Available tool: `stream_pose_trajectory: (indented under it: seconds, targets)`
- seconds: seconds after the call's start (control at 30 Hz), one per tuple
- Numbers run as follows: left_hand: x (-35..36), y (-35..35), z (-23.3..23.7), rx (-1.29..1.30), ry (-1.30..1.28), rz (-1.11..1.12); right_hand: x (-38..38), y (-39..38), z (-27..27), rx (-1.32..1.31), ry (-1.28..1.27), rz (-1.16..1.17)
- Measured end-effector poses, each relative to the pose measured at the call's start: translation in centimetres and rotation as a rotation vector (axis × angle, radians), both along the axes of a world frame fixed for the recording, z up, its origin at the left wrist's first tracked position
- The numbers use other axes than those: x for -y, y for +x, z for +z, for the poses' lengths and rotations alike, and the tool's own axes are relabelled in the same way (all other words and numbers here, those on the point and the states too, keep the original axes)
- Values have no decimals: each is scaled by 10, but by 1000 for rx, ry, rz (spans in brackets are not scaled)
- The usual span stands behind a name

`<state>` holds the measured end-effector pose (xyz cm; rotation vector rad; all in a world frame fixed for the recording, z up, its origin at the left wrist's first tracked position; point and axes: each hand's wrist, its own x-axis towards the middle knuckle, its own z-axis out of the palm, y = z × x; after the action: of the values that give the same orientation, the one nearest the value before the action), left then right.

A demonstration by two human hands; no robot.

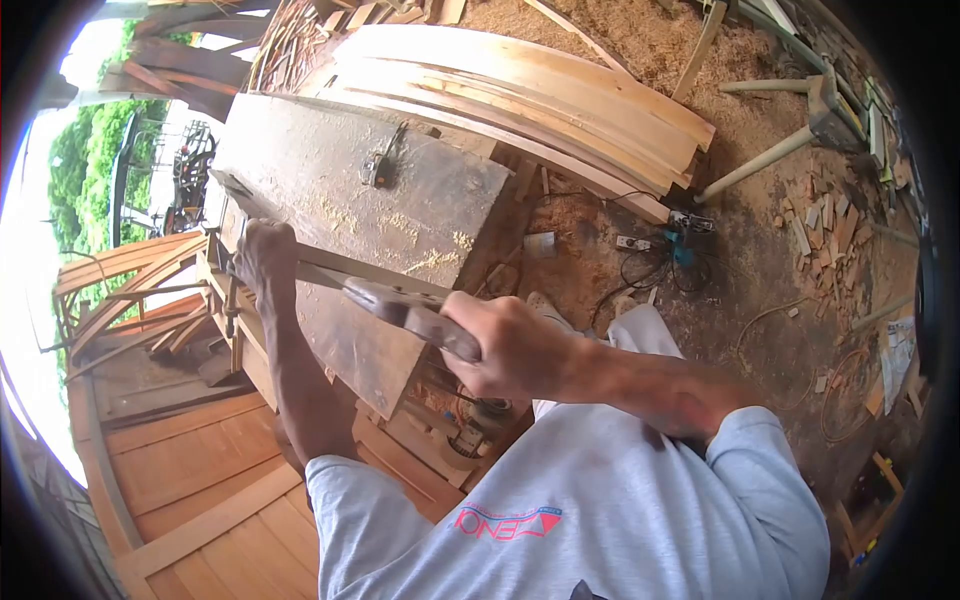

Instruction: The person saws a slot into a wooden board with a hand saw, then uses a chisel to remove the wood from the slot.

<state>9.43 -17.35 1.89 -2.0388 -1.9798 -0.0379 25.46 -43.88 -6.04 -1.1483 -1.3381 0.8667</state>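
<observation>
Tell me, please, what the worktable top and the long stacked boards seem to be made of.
The worktable top looks like wooden board, dull grey-brown and scuffed, though its worn surface leaves that open. The stacked boards look like bare, unpainted wood, judging by their pale tan faces.

The worn workbench [300,125] carries wood shavings [435,261] — and one small dark tool [379,168].
</observation>
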Motion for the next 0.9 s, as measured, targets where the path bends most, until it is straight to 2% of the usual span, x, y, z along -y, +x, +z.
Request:
stream_pose_trajectory:
  seconds: [0.07,0.13,0.23,0.27,0.3,0.37,0.43,0.47,0.57,0.6,0.63,0.67,0.77,0.83,0.87,0.9]
  targets:
    - [-1,0,-1,-8,19,19,-10,-3,-5,-1,41,-27]
    - [7,6,4,38,-48,-4,-2,16,24,-10,-91,25]
    - [-1,-7,0,88,-33,-26,61,77,75,63,-21,-24]
    - [-2,-10,-2,91,-37,-5,90,99,97,145,-95,-90]
    - [-5,-14,-5,92,-7,-12,118,119,128,363,-226,-125]
    - [5,-5,3,42,-37,-9,153,107,143,483,-215,-364]
    - [6,1,4,20,-43,-15,132,89,122,428,-116,-221]
    - [4,2,4,37,-22,-15,104,77,96,158,-63,-90]
    - [8,11,-5,25,45,-44,2,2,4,-34,-110,-44]
    - [9,12,-4,35,13,-47,-21,-5,0,6,-250,66]
    - [9,17,-1,50,-9,-45,-31,-9,-2,-32,-106,-23]
    - [11,20,1,89,7,-57,-28,-7,-4,-10,-133,-22]
    - [-3,15,-4,94,5,-64,25,46,39,66,-215,-18]
    - [-4,18,1,133,-45,-63,83,89,86,36,-313,-180]
    - [-3,16,0,164,-84,-68,110,100,104,26,-356,-344]
    - [-6,16,-4,162,-31,-60,140,120,128,204,-495,-295]
